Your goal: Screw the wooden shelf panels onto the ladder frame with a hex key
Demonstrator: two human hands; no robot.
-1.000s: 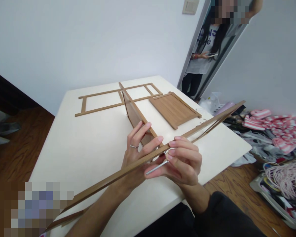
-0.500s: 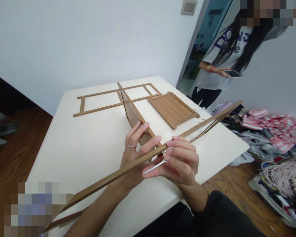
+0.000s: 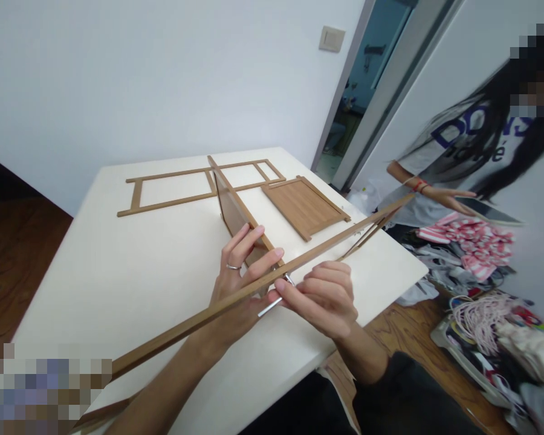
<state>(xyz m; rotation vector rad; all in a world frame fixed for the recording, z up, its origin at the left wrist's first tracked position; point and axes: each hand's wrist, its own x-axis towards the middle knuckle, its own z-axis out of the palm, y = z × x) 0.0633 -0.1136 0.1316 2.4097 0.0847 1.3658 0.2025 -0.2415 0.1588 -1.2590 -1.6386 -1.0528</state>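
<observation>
My left hand grips the edge of an upright wooden panel close to where it meets a long wooden frame. The frame stands on edge and runs diagonally across the table. At that joint, my right hand pinches a small silver hex key. Its short end points at the near face of the frame's rail; whether it sits in a screw head I cannot tell.
On the white table lie a ladder-like wooden frame and a flat wooden panel. A person holding a tablet stands at the right. Striped cloth and an open case with cords lie beyond the table's right side.
The view has shifted, so the table sits further left. My right fingers have changed their hold on the hex key. The other person has come nearer, at the right.
</observation>
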